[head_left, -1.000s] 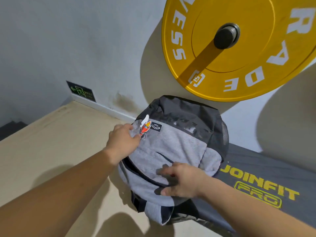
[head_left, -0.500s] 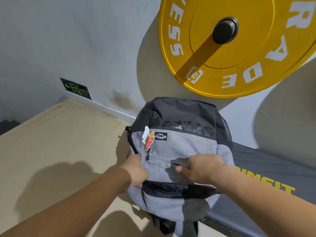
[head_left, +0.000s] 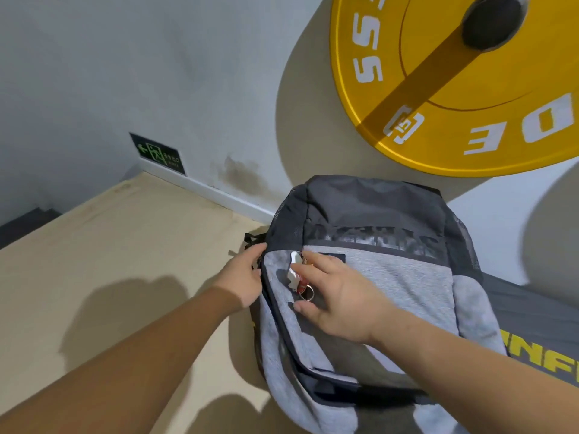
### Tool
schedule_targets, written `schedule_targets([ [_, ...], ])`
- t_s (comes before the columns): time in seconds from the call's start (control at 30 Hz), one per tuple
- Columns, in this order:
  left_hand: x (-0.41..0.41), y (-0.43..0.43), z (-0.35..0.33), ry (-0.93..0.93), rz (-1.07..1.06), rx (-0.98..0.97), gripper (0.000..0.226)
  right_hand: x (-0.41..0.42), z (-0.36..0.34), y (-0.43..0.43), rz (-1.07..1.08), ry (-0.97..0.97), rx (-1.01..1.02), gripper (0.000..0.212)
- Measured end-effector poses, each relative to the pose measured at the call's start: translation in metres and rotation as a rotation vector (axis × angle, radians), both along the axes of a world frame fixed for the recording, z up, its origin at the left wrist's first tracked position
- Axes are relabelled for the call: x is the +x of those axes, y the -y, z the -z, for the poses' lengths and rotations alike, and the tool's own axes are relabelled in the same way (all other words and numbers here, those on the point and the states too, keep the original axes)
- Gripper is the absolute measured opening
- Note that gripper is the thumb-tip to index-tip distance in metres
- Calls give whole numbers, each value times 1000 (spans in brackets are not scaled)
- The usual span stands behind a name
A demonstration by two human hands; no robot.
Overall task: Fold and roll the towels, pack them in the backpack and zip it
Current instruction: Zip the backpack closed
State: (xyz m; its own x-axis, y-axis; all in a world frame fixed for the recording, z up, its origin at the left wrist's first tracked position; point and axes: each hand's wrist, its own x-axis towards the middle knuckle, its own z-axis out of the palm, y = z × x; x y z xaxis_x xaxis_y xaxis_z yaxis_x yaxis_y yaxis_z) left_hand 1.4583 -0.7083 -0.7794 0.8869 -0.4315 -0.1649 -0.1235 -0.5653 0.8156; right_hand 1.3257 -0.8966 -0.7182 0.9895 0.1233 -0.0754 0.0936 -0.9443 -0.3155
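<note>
A grey and black backpack [head_left: 404,283] lies front side up, partly on a dark bench pad and partly over the tan platform. My left hand [head_left: 244,278] presses against its upper left edge, beside a black strap loop. My right hand [head_left: 338,296] rests on the grey front panel, its fingers at the red and white keychain charm [head_left: 296,278] with a metal ring that hangs from a zipper pull. Whether the fingers pinch the charm is not clear. No towels are in view.
A yellow weight plate [head_left: 454,89] hangs on the wall above the backpack. The dark bench pad [head_left: 532,314] with yellow lettering runs off to the right. A tan platform [head_left: 109,261] lies to the left, with a green exit sign [head_left: 158,153] low on the wall.
My right hand moved from the lower front of the backpack up and left to the keychain charm. My left hand shifted up to the bag's upper left edge. The view came closer.
</note>
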Motion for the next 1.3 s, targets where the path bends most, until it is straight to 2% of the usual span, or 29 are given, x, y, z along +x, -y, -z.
schedule_targets([
  [0.1,8,7,14,26,-69,-75,43,21,-1,-13,-54,2,1,65],
  [0.2,13,5,18,48,-147,-70,28,38,0,-25,-35,-140,-15,58],
  [0.3,15,-6,17,45,-102,-53,36,51,5,-36,-41,-258,-164,59],
  [0.37,15,-14,12,129,-26,-4,41,56,8,-42,-34,-298,-247,62],
  [0.47,10,-20,3,287,121,275,32,61,15,-46,15,-365,-275,62],
  [0.57,-7,-24,-10,363,276,521,23,67,18,-50,85,-433,-235,58],
  [0.63,-30,-32,-21,392,421,563,25,70,18,-52,113,-444,-244,55],
  [0.77,-73,-53,-29,377,651,477,30,70,22,-51,128,-440,-214,56],
  [0.83,-83,-58,-27,378,595,434,28,64,25,-46,109,-384,-121,56],
  [0.9,-89,-59,-27,378,497,381,24,47,23,-39,72,-230,10,52],
  [0.97,-94,-60,-25,394,430,332,22,20,19,-35,-25,-46,59,46],
  [1.03,-100,-62,-19,448,394,311,21,-13,13,-38,-122,14,100,48],
  [1.13,-116,-62,-7,504,349,322,25,-46,13,-41,-157,-97,97,62],
  [1.23,-133,-64,-2,498,299,327,31,-47,16,-40,-1,-377,250,50],
  [1.3,-146,-65,-3,479,284,295,29,-38,23,-43,40,-464,299,49],
])
